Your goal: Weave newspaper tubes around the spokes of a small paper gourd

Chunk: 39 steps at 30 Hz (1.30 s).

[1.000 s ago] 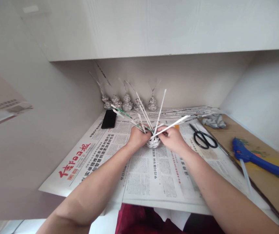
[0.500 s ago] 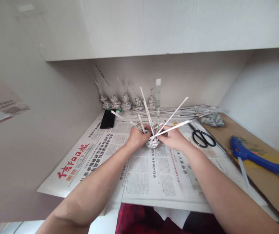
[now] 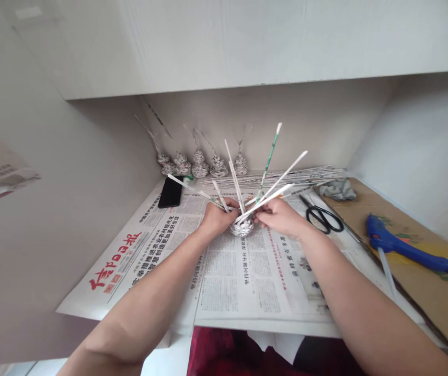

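A small round woven piece of rolled newspaper strips [image 3: 241, 226] is between my hands, just above or on the newspaper sheet. Several paper sticks fan up and outward from it, among them a green one [image 3: 270, 159]. My left hand [image 3: 219, 215] is closed around its left side, with the fingertips partly hidden behind the sticks. At its right side my right hand [image 3: 276, 215] pinches a paper strip close to the weave. Part of that strip is hidden by the fingers.
Several woven gourd-shaped pieces [image 3: 200, 164] line the back wall beside a black phone [image 3: 171, 192]. Loose paper sticks [image 3: 306, 176] lie behind. To the right are black scissors [image 3: 323, 218], a crumpled grey cloth [image 3: 338, 190] and a blue glue gun [image 3: 408, 248] on cardboard [image 3: 443, 324]. Newspaper [image 3: 224, 292] covers the table.
The green stick has swung to the right, from nearly upright to slanted. My right hand has shifted slightly at the weave's right side, and the view has moved a little.
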Motion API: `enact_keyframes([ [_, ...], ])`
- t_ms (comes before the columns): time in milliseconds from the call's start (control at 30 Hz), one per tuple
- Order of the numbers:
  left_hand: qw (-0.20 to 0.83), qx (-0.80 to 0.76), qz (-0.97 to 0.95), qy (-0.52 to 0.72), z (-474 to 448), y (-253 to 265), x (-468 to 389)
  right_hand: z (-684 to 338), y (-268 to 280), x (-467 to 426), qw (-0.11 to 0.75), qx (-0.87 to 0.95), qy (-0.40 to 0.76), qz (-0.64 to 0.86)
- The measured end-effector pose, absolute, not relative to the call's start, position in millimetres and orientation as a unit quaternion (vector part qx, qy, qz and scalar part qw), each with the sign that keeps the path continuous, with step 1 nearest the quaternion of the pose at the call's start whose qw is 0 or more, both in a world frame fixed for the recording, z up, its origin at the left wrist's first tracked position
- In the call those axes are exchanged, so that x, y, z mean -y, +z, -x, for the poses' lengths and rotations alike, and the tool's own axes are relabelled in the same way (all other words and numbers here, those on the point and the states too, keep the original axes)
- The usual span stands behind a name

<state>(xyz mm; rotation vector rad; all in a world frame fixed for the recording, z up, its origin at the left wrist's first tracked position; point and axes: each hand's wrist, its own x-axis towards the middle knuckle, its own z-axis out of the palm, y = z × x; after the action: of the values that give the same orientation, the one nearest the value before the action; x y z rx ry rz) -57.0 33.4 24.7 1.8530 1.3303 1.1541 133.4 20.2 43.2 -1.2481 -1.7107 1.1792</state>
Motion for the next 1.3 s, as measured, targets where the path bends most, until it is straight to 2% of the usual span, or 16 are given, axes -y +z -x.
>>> enact_keyframes([
  [300,0.28,-0.446,-0.734,0.43,58,25,-33,-132,36,-23,0.349,0.718,0.377,0.469],
  [467,0.247,-0.459,-0.746,0.415,59,24,-35,-130,37,-22,0.343,0.705,0.418,0.459],
  [633,0.289,-0.429,-0.744,0.423,58,25,-34,-130,34,-23,0.346,0.722,0.404,0.443],
  [933,0.292,-0.43,-0.747,0.414,59,26,-32,-125,32,-20,0.327,0.744,0.339,0.475],
  [1133,0.296,-0.469,-0.708,0.437,57,25,-33,-120,30,-19,0.414,0.704,0.304,0.491],
  [1300,0.296,-0.508,-0.683,0.434,54,23,-34,-117,23,-29,0.468,0.603,0.411,0.498],
])
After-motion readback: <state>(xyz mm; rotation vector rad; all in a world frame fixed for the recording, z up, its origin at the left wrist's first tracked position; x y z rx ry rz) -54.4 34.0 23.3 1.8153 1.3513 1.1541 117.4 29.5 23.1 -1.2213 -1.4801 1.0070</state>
